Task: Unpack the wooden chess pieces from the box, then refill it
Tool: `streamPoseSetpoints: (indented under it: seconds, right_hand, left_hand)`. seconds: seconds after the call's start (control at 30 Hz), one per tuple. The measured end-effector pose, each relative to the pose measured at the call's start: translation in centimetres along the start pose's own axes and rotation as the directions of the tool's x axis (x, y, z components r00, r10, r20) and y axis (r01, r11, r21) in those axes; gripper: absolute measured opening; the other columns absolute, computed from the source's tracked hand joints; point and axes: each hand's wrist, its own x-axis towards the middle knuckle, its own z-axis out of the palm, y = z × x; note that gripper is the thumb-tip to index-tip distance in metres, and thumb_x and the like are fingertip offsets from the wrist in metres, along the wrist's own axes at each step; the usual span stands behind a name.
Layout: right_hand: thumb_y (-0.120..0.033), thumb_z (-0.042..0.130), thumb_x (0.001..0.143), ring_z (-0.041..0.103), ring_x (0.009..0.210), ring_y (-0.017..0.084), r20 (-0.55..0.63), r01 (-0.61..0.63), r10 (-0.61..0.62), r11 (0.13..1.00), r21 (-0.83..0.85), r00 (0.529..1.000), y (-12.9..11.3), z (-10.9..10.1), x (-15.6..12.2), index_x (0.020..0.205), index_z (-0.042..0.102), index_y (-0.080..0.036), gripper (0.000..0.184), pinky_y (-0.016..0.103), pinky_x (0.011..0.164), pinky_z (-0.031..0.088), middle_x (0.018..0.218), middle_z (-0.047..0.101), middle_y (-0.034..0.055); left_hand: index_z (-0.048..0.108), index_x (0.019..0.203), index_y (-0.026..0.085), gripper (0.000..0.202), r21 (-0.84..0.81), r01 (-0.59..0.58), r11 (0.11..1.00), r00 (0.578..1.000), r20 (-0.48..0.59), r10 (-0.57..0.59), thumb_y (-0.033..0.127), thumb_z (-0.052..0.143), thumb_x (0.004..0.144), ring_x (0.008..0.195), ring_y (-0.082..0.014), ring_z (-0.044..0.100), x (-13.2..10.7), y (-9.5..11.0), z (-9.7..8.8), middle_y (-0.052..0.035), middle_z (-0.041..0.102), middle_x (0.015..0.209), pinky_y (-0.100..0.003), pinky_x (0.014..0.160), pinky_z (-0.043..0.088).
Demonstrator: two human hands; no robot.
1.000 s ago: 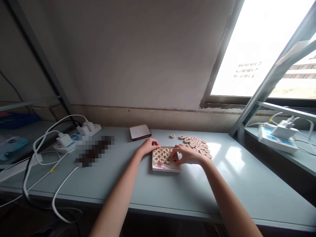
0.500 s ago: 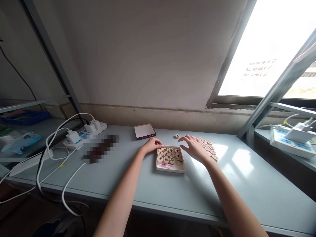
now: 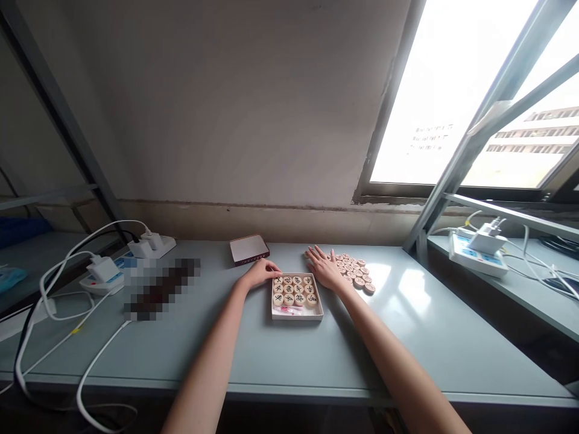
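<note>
An open white box [image 3: 297, 317] stands on the grey desk with several round wooden Chinese chess pieces [image 3: 288, 289] set in rows, dark characters facing up. A small clear packet with red print [image 3: 290, 310] lies along its near side. My left hand [image 3: 259, 274] grips the box's far left corner between thumb and fingers. Beside the box's far right corner, my right hand [image 3: 326, 269] lies flat with fingers spread, its fingertips by a lone piece that they partly cover. Several loose chess pieces [image 3: 357, 272] lie in a group just right of this hand.
A shallow dark red box lid [image 3: 249, 249] with a white inside lies behind my left hand. Power strips with plugs and white cables [image 3: 102, 274] occupy the desk's left side. Another power strip [image 3: 477, 253] sits on the right-hand desk. A wall and window rise behind.
My right hand has moved from hovering over the box's right side to lying flat by the lone piece. The left hand stays at the box corner. The view has turned right.
</note>
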Motion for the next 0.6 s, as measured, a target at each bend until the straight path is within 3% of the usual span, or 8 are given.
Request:
streamPoseSetpoints:
  seconds: [0.13,0.27,0.43,0.5,0.6]
  right_hand:
    - [-0.025,0.025,0.093,0.033,0.129,0.025,-0.061,-0.012,0.012,1.0,0.001,0.998,-0.6,-0.7,-0.5,0.116,0.051,-0.017,0.035,0.057,0.105,0.015,0.129,0.051,0.0123]
    - [-0.023,0.034,0.092,0.053,0.1,0.024,-0.12,-0.052,0.049,0.998,-0.025,0.992,-0.8,-2.0,-1.5,0.098,0.057,-0.017,0.025,0.048,0.101,0.023,0.097,0.065,0.0105]
    - [-0.033,0.048,0.087,0.055,0.094,0.023,-0.158,-0.105,0.138,0.974,0.2,0.978,-0.4,-4.6,-2.2,0.104,0.059,-0.022,0.023,0.041,0.091,0.032,0.097,0.066,0.0059]
    - [-0.038,0.048,0.087,0.056,0.091,0.021,-0.089,-0.026,0.065,0.922,0.386,0.994,-1.2,-5.8,-2.3,0.103,0.061,-0.023,0.026,0.035,0.084,0.038,0.1,0.065,0.0047]
    - [-0.041,0.054,0.083,0.057,0.087,0.017,0.03,0.142,-0.204,0.774,0.618,0.978,-3.5,-7.1,-2.4,0.101,0.064,-0.024,0.027,0.027,0.074,0.043,0.1,0.063,0.0031]
  left_hand:
    - [0.071,0.08,0.015,0.031,0.047,-0.01,0.999,0.999,-0.049,0.013,0.042,0.063,0.068,0.083,-0.0224,0.061,0.1,-0.2,0.1,-0.0085,0.07,0.086,-0.031,0.075,0.044]
    - [0.072,0.078,0.015,0.029,0.101,-0.026,0.995,0.994,-0.1,0.036,0.041,0.063,0.068,0.083,-0.0224,0.06,0.3,-0.6,0.1,-0.0085,0.069,0.084,-0.03,0.074,0.044]
    - [0.072,0.077,0.016,0.026,0.148,-0.042,0.988,0.988,-0.138,0.063,0.04,0.062,0.07,0.08,-0.0209,0.06,0.3,-0.7,-0.1,-0.0072,0.069,0.082,-0.029,0.073,0.043]
    - [0.072,0.078,0.016,0.026,0.159,-0.035,0.987,0.987,-0.15,0.059,0.039,0.062,0.071,0.08,-0.0207,0.06,0.2,-0.7,-0.1,-0.0069,0.069,0.083,-0.029,0.073,0.043]
    - [0.072,0.078,0.017,0.025,0.173,-0.028,0.984,0.987,-0.15,0.055,0.039,0.062,0.071,0.081,-0.0211,0.059,0.1,-0.6,-0.2,-0.0068,0.069,0.086,-0.029,0.074,0.043]
